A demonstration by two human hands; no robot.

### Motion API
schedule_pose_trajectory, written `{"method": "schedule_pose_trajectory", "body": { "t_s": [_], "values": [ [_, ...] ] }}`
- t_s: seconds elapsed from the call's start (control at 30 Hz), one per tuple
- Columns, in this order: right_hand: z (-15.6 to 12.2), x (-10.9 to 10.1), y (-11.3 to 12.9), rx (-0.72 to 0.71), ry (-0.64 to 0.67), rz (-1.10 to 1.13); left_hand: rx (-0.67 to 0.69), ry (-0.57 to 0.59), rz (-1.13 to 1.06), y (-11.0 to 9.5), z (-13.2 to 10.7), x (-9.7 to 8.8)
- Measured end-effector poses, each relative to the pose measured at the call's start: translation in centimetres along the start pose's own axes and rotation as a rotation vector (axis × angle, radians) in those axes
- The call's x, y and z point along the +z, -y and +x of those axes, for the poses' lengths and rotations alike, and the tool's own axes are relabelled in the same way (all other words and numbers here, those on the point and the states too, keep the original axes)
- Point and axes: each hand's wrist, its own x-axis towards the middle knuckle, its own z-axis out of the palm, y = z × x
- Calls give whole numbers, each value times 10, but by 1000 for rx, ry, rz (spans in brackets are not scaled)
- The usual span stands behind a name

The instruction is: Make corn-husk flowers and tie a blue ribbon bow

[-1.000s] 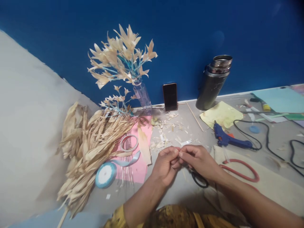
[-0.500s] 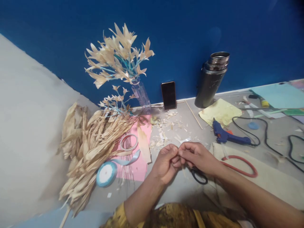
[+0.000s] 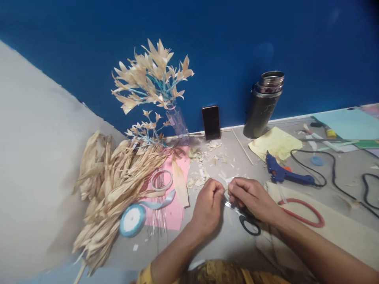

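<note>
My left hand [image 3: 209, 207] and my right hand [image 3: 251, 199] are close together over the grey table [image 3: 225, 236], both with fingers pinched. A thin pale strip, too small to name, seems to run between the fingertips. Black-handled scissors [image 3: 244, 219] lie on the table just under my right hand. Small husk scraps [image 3: 207, 165] are scattered beyond my hands.
Dried corn husks [image 3: 115, 189] are piled at left, with a blue ribbon spool [image 3: 132, 220], a tape ring [image 3: 161, 180] and pink paper [image 3: 174, 209]. A vase of husk flowers [image 3: 154, 85], a phone [image 3: 211, 122] and a flask [image 3: 263, 103] stand by the blue wall. A blue glue gun [image 3: 284, 173] lies right.
My hands have drawn slightly apart and lowered toward the table. The scissors' blades now show between them. The view has shifted a little.
</note>
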Motion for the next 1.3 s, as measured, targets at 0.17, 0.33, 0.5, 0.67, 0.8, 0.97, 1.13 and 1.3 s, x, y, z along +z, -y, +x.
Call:
{"method": "schedule_pose_trajectory", "body": {
  "t_s": [0.17, 0.33, 0.5, 0.67, 0.8, 0.97, 1.13, 1.3],
  "values": [
    [0, 6, 0, 18, -8, 254, -291, 148, -665, 4, 1, 11],
    [0, 9, 1, 56, -78, 346, -305, 130, -739, 2, -6, 19],
    [-2, 10, -6, 98, -4, 301, -226, -114, -455, -5, -10, 7],
    [-1, 13, -14, 171, 136, 470, -241, -42, -577, -3, -10, 4],
    [2, 12, -15, 215, 174, 566, -301, -12, -697, 4, -6, 7],
    [4, 11, -17, 216, 179, 605, -299, -42, -662, 6, -1, 7],
    [6, 12, -16, 211, 167, 584, -165, -168, -589, 6, 2, 8],
    [6, 10, -15, 200, 186, 636, -209, -109, -612, 5, 3, 12]
  ]
}}
